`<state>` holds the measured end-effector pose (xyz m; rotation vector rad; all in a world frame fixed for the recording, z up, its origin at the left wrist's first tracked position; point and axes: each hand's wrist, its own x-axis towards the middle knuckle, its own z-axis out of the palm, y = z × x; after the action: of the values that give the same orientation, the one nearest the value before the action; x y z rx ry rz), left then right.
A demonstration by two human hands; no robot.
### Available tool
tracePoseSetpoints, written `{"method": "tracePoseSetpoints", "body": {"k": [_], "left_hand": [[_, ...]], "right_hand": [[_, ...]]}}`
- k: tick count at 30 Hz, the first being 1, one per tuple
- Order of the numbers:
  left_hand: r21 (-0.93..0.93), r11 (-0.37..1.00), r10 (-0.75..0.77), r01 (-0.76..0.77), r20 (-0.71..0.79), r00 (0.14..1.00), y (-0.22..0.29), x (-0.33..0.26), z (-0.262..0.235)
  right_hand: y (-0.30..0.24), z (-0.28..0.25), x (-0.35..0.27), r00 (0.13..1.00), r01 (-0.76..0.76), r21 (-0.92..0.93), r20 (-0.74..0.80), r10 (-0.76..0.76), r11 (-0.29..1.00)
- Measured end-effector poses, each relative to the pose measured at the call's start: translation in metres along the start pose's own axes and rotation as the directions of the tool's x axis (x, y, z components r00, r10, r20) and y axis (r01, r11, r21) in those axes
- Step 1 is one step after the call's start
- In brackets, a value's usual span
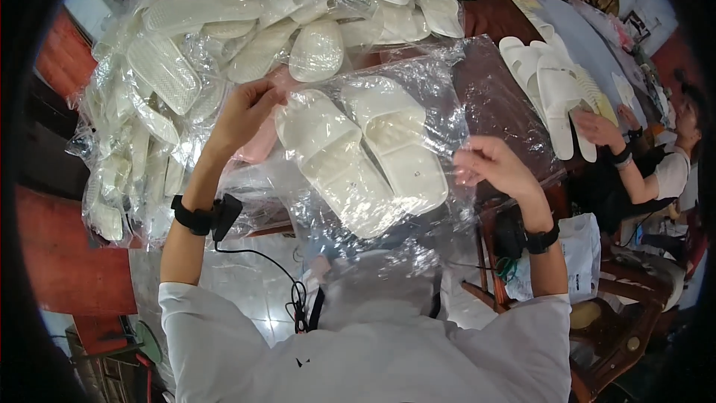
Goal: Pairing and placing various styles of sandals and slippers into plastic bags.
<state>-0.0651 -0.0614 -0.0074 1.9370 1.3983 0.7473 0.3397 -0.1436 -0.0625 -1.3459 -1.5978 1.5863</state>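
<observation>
A pair of white slippers [321,153] lies side by side inside a clear plastic bag [445,93] in front of me, toes away from me. My left hand [245,116] pinches the bag's upper left edge close to one slipper's toe. On the other side, my right hand [498,166] is closed at the bag's right edge, with the thin film between thumb and fingers. Part of a pink slipper [261,142] shows beside my left hand, partly behind the bag.
A large heap of bagged white slippers [171,75] covers the table's left and far side. Unbagged white slippers [556,89] lie on the dark red table [496,104] at right, near a co-worker's hand [599,130]. A wooden chair [623,321] stands at lower right.
</observation>
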Motion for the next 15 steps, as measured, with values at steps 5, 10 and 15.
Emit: {"method": "tracePoseSetpoints", "body": {"k": [5, 10, 15], "left_hand": [[0.125, 0.990, 0.083, -0.073, -0.076, 0.994, 0.005, 0.009, 0.014], [0.030, 0.997, 0.071, -0.068, -0.101, 0.992, -0.010, 0.021, 0.011], [0.021, 0.997, 0.083, -0.081, -0.143, 0.986, -0.014, 0.030, 0.014]], "right_hand": [[-0.002, -0.011, -0.013, 0.971, -0.026, 0.139, -0.234, 0.058, 0.990], [0.011, -0.016, -0.049, 0.991, -0.103, 0.066, -0.075, 0.108, 0.992], [0.043, -0.014, -0.077, 0.999, -0.036, 0.093, -0.036, 0.040, 0.995]]}}
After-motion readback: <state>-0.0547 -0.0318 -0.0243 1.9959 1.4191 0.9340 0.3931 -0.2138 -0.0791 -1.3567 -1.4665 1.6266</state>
